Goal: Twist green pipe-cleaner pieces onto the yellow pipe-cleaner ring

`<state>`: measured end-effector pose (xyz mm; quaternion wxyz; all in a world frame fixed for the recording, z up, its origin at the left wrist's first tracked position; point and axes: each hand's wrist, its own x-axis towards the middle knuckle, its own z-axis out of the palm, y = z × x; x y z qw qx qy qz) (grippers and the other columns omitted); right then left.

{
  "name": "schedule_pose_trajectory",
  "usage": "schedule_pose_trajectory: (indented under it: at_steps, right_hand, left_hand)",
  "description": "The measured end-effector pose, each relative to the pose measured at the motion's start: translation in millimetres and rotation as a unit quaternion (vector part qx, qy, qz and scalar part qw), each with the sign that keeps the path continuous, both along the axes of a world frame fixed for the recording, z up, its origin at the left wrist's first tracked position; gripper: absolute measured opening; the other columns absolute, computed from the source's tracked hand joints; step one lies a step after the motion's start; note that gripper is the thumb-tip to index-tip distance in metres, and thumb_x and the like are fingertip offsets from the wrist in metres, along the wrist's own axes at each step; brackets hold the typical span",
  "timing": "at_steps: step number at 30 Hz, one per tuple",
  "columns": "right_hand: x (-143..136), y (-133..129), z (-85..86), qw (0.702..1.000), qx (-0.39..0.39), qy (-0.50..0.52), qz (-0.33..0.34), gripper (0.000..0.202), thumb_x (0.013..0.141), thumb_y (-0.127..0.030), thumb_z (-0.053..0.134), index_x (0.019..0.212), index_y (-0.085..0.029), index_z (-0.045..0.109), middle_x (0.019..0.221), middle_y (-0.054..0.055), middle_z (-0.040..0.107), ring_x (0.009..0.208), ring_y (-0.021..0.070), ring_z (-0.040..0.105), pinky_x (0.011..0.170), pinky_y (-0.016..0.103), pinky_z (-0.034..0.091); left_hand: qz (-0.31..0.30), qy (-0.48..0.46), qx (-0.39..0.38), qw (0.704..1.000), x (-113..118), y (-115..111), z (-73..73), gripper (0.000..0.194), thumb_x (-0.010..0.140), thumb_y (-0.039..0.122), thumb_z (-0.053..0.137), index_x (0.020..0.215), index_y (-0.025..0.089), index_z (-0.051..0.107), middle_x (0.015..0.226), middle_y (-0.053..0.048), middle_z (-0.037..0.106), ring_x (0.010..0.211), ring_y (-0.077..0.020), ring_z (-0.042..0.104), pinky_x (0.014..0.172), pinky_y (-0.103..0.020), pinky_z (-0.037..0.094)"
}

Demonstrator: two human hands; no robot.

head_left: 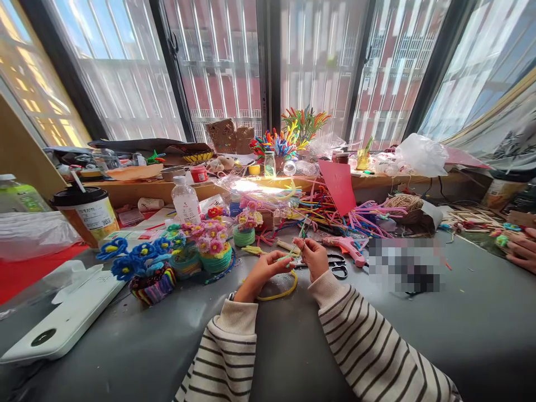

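Observation:
My left hand point(268, 272) and my right hand point(312, 255) meet over the middle of the table, both with closed, pinching fingers. Between them runs a thin green pipe cleaner point(296, 249), its left end at my left fingertips and its upper end at my right fingertips. Under the hands a yellow pipe cleaner point(288, 290) curves on the table. Black-handled scissors point(338, 267) lie just right of my right hand, partly behind it. Beyond them rests a pink glue gun point(352, 251). Left of my hands stand small pots of pipe-cleaner flowers point(215, 245).
A blue-flower pot point(153, 279) and a white device point(62, 318) lie on the left, near a lidded cup point(87, 212). Loose pipe cleaners point(364, 215), a red card point(338, 187) and twine point(404, 202) fill the back. Another person's hand point(523, 248) is at the right edge.

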<state>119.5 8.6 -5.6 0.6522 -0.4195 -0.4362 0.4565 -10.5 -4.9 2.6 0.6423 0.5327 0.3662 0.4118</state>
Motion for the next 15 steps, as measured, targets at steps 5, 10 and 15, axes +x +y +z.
schedule_pose_trajectory:
  at_steps: [5, 10, 15]
  right_hand:
    - [3.1, 2.8, 0.0, 0.999, -0.024, 0.02, -0.011, 0.036, 0.053, -0.047, 0.06, 0.062, -0.013, 0.052, 0.039, -0.01, 0.024, 0.036, 0.0023, 0.017, 0.035, 0.019, 0.012]
    - [5.2, 4.6, 1.4, 0.998, -0.032, 0.049, -0.018, 0.038, 0.051, -0.046, 0.062, 0.065, -0.012, 0.054, 0.038, -0.01, 0.023, 0.035, 0.0019, 0.016, 0.035, 0.018, 0.01]
    - [7.5, 5.5, 2.0, 0.998, -0.027, 0.054, -0.032, 0.039, 0.049, -0.048, 0.062, 0.064, -0.013, 0.054, 0.038, -0.01, 0.024, 0.035, 0.0018, 0.017, 0.034, 0.018, 0.01]
  left_hand:
    - [0.023, -0.026, -0.004, 0.999, -0.7, 2.1, -1.9, 0.027, 0.057, 0.031, 0.063, 0.074, 0.013, 0.053, 0.072, -0.003, 0.06, 0.067, -0.0144, 0.058, 0.068, -0.029, 0.045]
    - [0.084, -0.037, 0.011, 0.996, -2.2, 2.9, -0.8, 0.029, 0.054, 0.03, 0.066, 0.077, 0.014, 0.055, 0.067, -0.001, 0.059, 0.063, -0.0125, 0.056, 0.063, -0.026, 0.044]
    - [0.059, -0.056, 0.015, 0.997, -4.2, 2.1, 2.4, 0.032, 0.057, 0.031, 0.063, 0.085, 0.014, 0.06, 0.08, -0.005, 0.061, 0.07, -0.0136, 0.056, 0.069, -0.026, 0.043]
